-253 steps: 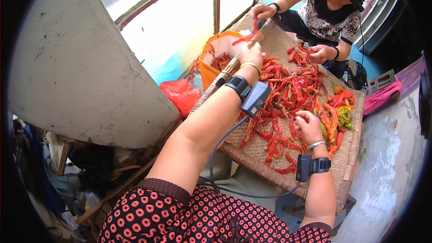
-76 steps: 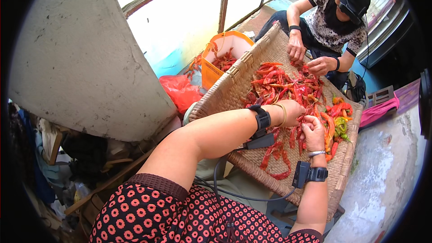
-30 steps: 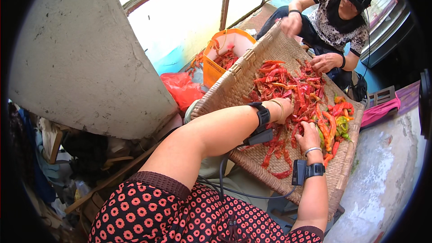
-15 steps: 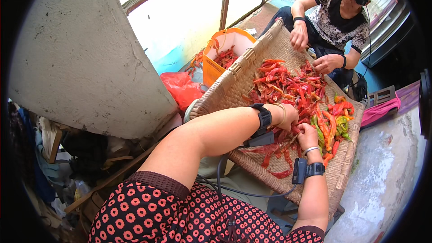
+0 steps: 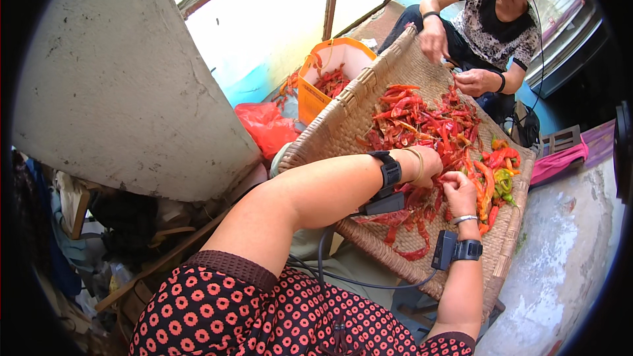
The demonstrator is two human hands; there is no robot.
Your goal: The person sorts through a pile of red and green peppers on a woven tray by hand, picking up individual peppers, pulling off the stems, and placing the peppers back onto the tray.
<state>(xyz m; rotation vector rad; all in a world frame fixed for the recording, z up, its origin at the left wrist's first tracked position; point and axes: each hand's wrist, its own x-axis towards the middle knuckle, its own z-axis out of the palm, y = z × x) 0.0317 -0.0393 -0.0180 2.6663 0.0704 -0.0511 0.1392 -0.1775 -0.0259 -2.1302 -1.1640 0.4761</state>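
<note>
A pile of red chili peppers (image 5: 428, 118) lies in a shallow woven basket (image 5: 359, 102), some of them wrinkled and dry-looking. At the near side of the pile, my left hand (image 5: 430, 163) is bent over the chilies with curled fingers; what they hold is hidden. Close beside it, my right hand (image 5: 463, 195) pinches at a red chili pepper, its fingertips almost meeting the left ones. To the right of my right hand are plumper orange peppers (image 5: 486, 181) and green peppers (image 5: 504, 181). Strips of dried red chili (image 5: 412, 254) lie near the basket's front edge.
Across the basket sits a person (image 5: 498, 23), one hand (image 5: 433, 41) raised over the rim, the other (image 5: 478, 82) above the chilies. An orange box (image 5: 315, 102) of chilies and a red plastic bag (image 5: 265, 128) stand left. A black cable (image 5: 369, 285) runs below my forearms.
My right hand has shifted slightly up, nearer the left fingertips; the left has moved a little to the right. The other person's raised hand has come lower, and their hands have moved apart.
</note>
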